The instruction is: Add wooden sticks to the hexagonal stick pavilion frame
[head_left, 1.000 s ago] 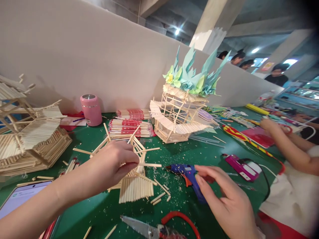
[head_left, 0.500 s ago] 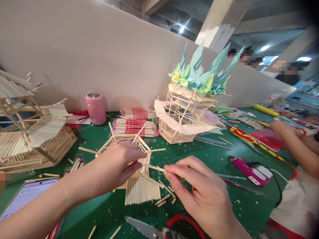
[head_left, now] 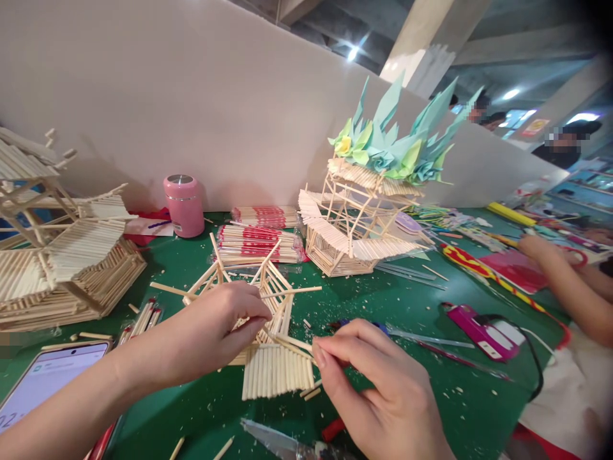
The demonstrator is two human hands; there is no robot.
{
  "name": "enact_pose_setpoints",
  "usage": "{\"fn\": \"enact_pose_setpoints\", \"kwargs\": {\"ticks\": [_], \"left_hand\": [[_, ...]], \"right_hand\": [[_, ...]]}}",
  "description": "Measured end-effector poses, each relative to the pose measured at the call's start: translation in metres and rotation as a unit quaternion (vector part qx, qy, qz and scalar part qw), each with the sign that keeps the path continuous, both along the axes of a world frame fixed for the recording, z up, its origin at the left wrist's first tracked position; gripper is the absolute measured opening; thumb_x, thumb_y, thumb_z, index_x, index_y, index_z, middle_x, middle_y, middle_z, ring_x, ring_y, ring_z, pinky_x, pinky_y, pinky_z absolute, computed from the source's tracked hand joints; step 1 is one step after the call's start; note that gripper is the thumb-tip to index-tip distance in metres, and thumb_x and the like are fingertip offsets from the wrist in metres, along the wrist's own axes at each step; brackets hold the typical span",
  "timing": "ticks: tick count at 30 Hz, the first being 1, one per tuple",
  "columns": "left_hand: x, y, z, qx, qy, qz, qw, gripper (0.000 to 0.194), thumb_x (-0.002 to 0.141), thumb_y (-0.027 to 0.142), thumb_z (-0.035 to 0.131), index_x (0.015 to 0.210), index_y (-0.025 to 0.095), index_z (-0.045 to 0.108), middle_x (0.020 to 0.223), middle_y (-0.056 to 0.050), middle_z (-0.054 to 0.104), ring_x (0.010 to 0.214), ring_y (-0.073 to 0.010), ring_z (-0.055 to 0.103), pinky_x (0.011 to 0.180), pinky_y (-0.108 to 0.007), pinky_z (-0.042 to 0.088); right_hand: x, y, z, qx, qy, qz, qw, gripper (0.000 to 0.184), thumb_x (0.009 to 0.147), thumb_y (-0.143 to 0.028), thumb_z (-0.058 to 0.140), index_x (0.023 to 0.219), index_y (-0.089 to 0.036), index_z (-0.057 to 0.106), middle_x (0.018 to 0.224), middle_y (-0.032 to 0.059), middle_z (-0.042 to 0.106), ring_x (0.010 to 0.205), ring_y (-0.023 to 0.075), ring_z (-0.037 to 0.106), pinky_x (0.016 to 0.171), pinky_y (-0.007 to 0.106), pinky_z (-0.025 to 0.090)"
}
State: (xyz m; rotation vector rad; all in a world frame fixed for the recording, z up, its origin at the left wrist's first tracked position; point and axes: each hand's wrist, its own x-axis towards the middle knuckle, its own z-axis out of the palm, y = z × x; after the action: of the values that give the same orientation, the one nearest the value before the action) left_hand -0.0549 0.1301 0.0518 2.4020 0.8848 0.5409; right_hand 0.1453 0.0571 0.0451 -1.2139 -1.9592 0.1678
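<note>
A half-built frame of thin wooden sticks [head_left: 268,300] lies on the green table [head_left: 407,306], with a flat panel of sticks [head_left: 276,372] at its near edge. My left hand [head_left: 215,329] grips the frame from the left, fingers closed around its sticks. My right hand [head_left: 378,390] pinches one loose wooden stick [head_left: 293,342] by its right end and holds it against the frame just above the panel. A blue glue gun [head_left: 378,328] lies partly hidden behind my right hand.
Finished stick pavilions stand at the left [head_left: 62,255] and at the centre back [head_left: 359,230], the latter topped with paper flowers. Stick bundles [head_left: 256,243], a pink tin [head_left: 184,206], a phone [head_left: 43,383], scissors [head_left: 287,443] and a pink device [head_left: 481,327] lie about. Another person's arm [head_left: 569,287] reaches in at right.
My right hand left the glue gun, took the free end of the stick and brought it down onto the frame. The left hand kept its grip.
</note>
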Motion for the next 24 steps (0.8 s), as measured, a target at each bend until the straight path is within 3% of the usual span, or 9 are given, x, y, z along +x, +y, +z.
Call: {"fn": "enact_pose_setpoints", "kwargs": {"ticks": [10, 24], "left_hand": [[0.0009, 0.0004, 0.0011, -0.003, 0.02, -0.031, 0.999, 0.026, 0.084, 0.013, 0.042, 0.085, 0.019, 0.067, 0.075, -0.003, 0.065, 0.068, -0.0157, 0.058, 0.058, -0.026, 0.045], [-0.0001, -0.0013, 0.0024, -0.074, 0.038, -0.045, 0.996, 0.033, 0.081, 0.006, 0.043, 0.092, 0.022, 0.069, 0.079, -0.002, 0.057, 0.075, -0.0153, 0.055, 0.066, -0.026, 0.042]], "right_hand": [[-0.0013, -0.0013, -0.0021, -0.028, -0.016, -0.002, 0.999, 0.013, 0.08, -0.009, 0.054, 0.074, -0.013, 0.065, 0.065, 0.0043, 0.055, 0.061, 0.0158, 0.055, 0.051, 0.028, 0.046], [-0.0035, -0.0003, 0.0014, 0.002, -0.016, -0.017, 1.0, 0.02, 0.08, -0.009, 0.051, 0.065, -0.011, 0.064, 0.058, 0.0055, 0.055, 0.055, 0.0158, 0.053, 0.046, 0.028, 0.043]]}}
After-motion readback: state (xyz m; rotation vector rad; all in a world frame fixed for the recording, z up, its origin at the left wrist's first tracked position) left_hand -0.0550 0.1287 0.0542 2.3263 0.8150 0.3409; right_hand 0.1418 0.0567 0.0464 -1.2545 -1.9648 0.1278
